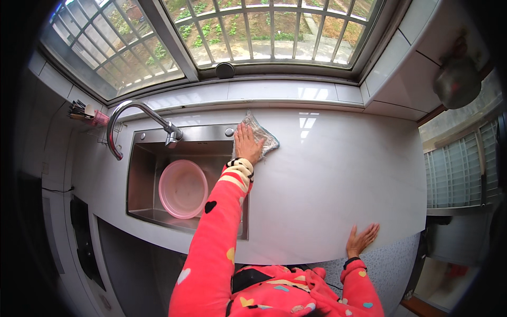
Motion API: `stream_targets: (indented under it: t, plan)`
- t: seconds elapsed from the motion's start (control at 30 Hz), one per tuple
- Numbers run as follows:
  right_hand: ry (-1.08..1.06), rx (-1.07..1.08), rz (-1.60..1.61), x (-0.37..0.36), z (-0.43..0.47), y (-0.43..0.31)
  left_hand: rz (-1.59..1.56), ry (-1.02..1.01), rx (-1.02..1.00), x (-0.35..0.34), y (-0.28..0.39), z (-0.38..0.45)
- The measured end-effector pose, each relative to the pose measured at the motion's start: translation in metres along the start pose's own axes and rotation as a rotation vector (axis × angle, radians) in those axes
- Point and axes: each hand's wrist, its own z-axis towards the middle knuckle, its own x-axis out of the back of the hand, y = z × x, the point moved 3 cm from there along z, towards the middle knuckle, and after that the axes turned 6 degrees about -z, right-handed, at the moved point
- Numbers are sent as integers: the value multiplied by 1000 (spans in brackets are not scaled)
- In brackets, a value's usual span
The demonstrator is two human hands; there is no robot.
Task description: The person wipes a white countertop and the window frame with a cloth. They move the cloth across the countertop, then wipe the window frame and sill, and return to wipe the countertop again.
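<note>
My left hand (247, 143) lies flat on a thin whitish cleaning cloth (268, 142) with a blue edge, holding it down against the countertop. The cloth rests at the back right corner of a stainless steel sink (144, 190), and part of it is hidden under my palm. Inside the sink stands a round pink plastic basin (183, 189). My right hand (361, 237) holds nothing; it rests at the front edge of the white countertop (332, 170), thumb apart from the fingers.
A curved chrome faucet (136, 104) arches over the sink's left side. Behind it, a pink utensil holder (101, 118) contains several utensils. A tiled ledge (261, 90) and a barred window (269, 35) border the back. At the upper right hangs a metal pan (457, 85).
</note>
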Motion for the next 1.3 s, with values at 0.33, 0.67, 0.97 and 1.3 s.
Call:
stream_targets:
  t: [0.33, 0.67, 0.97, 1.3]
  plan:
    - [-14, 7, 16, 3, 3, 1, 102, 1, 360, 10, -63, 55]
    - [-37, 39, -16, 6, 5, -3, 132, 175, 311, 85, -164, 87]
    - [-37, 56, -34, 1, 1, 2, 291, 475, 321, 171, -206, 86]
    - [-61, 59, -63, 2, 1, 4, 1011, 27, 321, 121, -265, 118]
